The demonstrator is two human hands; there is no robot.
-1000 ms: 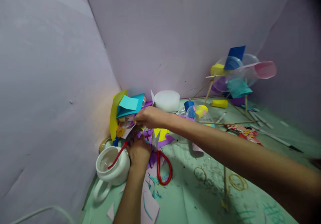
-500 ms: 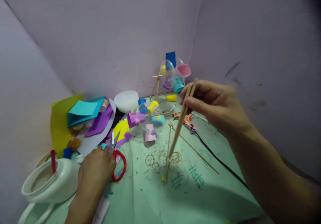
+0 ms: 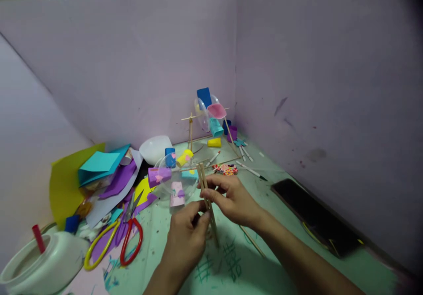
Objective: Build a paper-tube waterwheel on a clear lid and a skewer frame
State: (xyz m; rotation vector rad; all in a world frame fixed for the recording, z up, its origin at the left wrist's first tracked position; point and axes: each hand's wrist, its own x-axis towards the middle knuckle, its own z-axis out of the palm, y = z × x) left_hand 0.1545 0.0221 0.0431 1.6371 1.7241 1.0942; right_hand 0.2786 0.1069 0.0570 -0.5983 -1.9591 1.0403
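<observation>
My right hand (image 3: 236, 200) pinches a pair of thin wooden sticks (image 3: 202, 177) near their upper half, held almost upright over the green-covered table (image 3: 155, 259). Just below, my left hand (image 3: 187, 232) closes its thumb and fingers on the same sticks. Another wooden stick (image 3: 253, 242) lies on the table behind my right forearm. A rubber band near the sticks is mostly hidden by my hands. To the left of my left hand rest scissors (image 3: 131, 240) with red and yellow handles, blades partly apart.
A clear plastic wheel with coloured paper cups (image 3: 159, 177) lies ahead; a similar wheel (image 3: 216, 110) stands on a stick frame behind it. Coloured paper (image 3: 68, 184), a white pot (image 3: 62, 253) and a white bowl (image 3: 155, 149) are leftward. A dark phone (image 3: 313, 215) lies right, near the wall.
My left hand has moved from beside the scissors to the sticks and taken hold of them. My right hand has lowered with the sticks. The view has shifted, bringing the phone into sight.
</observation>
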